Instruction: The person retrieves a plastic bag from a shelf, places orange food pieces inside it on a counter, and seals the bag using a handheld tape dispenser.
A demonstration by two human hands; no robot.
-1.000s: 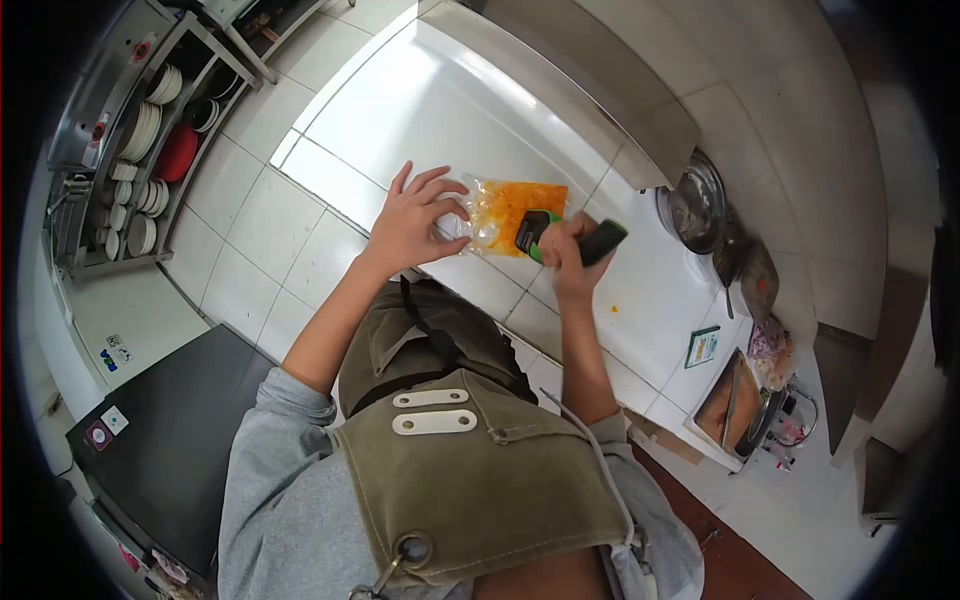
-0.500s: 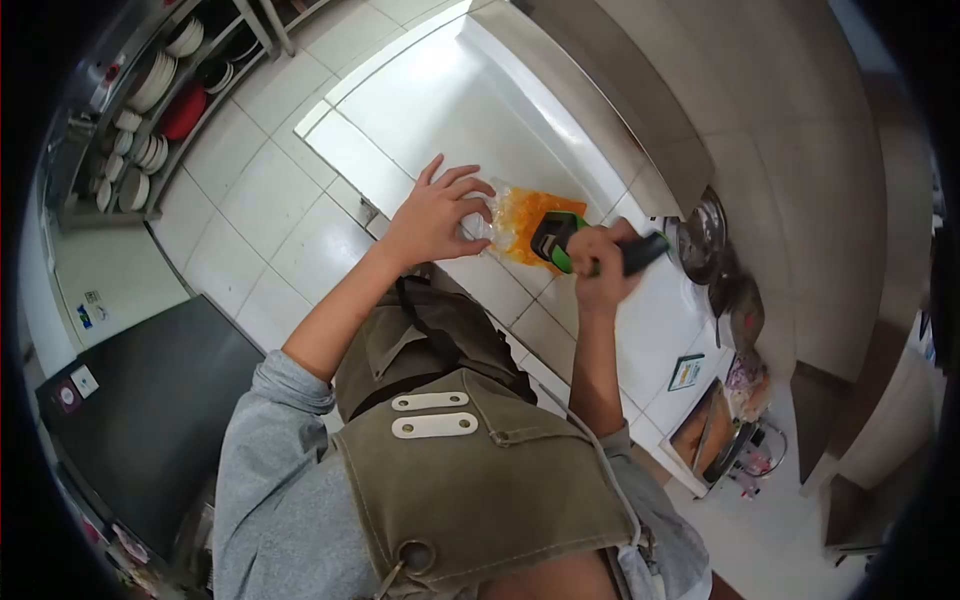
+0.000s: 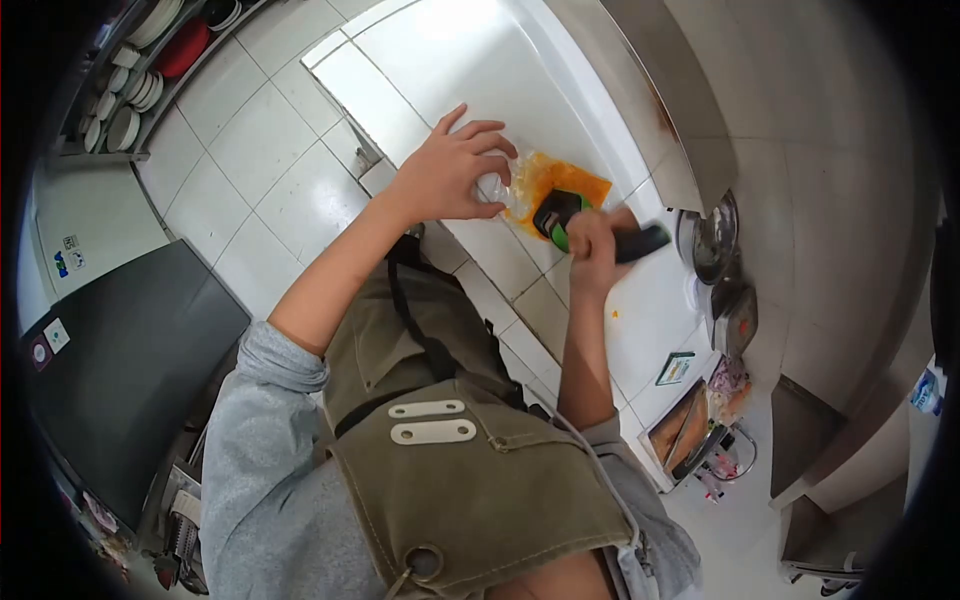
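Observation:
A clear plastic bag of orange food [image 3: 560, 180] lies flat on the white tiled counter [image 3: 470, 60]. My left hand [image 3: 450, 170] presses on the bag's near left end with fingers spread. My right hand [image 3: 592, 248] is closed around a black and green handled tool [image 3: 585, 225], whose green head rests on the bag's lower edge. An olive apron and grey sleeves fill the lower view.
Metal pots and lids [image 3: 712, 240] stand to the right on the counter. Farther right are a small card [image 3: 675, 368], a tray with food [image 3: 688, 430] and a pink-filled bag. Shelves with stacked plates [image 3: 125, 60] are at upper left. A dark appliance [image 3: 110, 360] stands at left.
The view has swung, so the counter and hands sit higher in the picture. Both hands stay on the bag, and the tool has shifted slightly along its lower edge.

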